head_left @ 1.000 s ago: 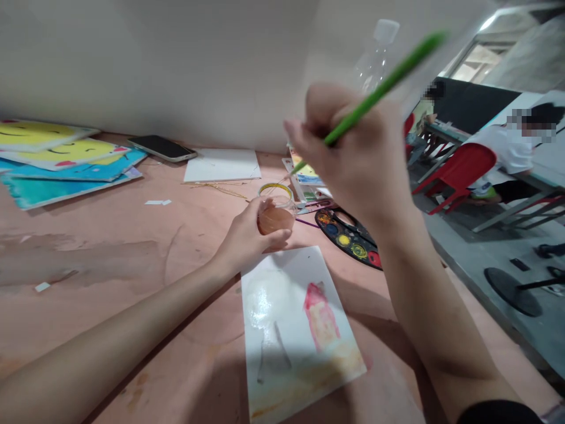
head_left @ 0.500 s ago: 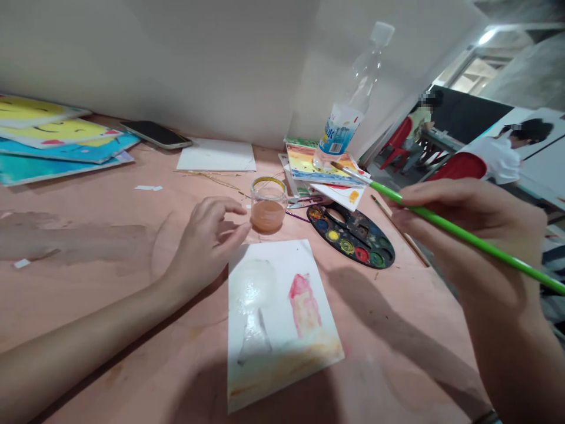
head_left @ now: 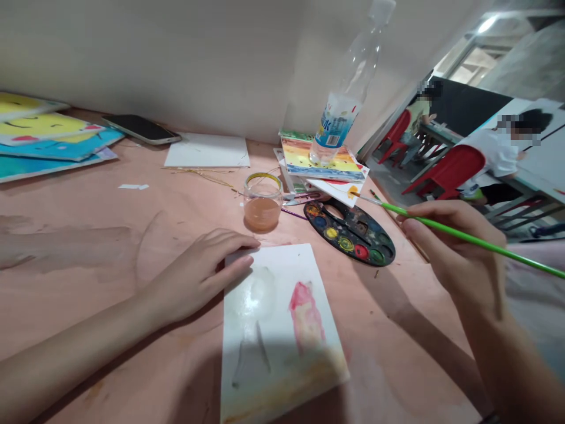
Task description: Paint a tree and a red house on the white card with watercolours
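Note:
My right hand [head_left: 459, 247] pinches a green paintbrush [head_left: 441, 229], its bristles pointing left, close to the black paint palette [head_left: 348, 232] with its several coloured wells. My left hand [head_left: 212, 268] lies with fingers stretched at the upper left edge of a white painting panel [head_left: 282, 265]. On the panel are a pink and pale orange tower shape, thin grey strokes, a wet shiny patch and a brownish band along the bottom. Just beyond the left fingers stands a glass jar [head_left: 263, 203] of cloudy brownish water.
A clear plastic bottle [head_left: 338, 112] stands on stacked paintings [head_left: 324, 168] by the wall. A blank white panel [head_left: 207, 151], a phone [head_left: 141, 128] and colourful paintings [head_left: 53, 132] lie further left. People sit on red chairs [head_left: 459, 165] at tables in the right background.
My left hand has come down from beside the jar onto the panel's edge. My right hand with the paintbrush has lowered, its bristles now nearer the palette. The view has shifted slightly.

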The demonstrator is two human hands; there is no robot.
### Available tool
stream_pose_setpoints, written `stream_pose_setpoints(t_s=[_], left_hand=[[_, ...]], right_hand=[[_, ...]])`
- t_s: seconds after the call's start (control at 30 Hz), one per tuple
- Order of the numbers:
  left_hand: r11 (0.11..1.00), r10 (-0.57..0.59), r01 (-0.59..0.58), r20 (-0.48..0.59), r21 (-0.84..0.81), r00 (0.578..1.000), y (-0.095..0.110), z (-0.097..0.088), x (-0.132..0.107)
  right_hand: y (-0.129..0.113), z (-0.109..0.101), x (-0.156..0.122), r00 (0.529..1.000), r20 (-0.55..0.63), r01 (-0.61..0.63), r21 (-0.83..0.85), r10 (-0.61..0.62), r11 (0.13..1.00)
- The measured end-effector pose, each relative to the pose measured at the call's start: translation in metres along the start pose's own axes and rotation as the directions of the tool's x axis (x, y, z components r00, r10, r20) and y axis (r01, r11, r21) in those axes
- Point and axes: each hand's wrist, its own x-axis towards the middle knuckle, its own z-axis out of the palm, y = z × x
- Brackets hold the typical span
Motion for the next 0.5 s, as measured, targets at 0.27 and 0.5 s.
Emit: stream_pose_setpoints(t_s=[0.27, 0.5], left_hand=[[0.984, 0.144, -0.151, 0.078, 0.092, 0.987, -0.019, 0.005, -0.007], [0.938, 0.242, -0.259, 0.100, 0.228, 0.965, -0.030, 0.010, -0.009]], right_hand=[[0.030, -0.014, 0.007, 0.996, -0.087, 0.017, -0.066, -0.023, 0.998], [0.050, -0.015, 0.016, 0.995, -0.066, -0.077, -0.053, 0.073, 0.996]])
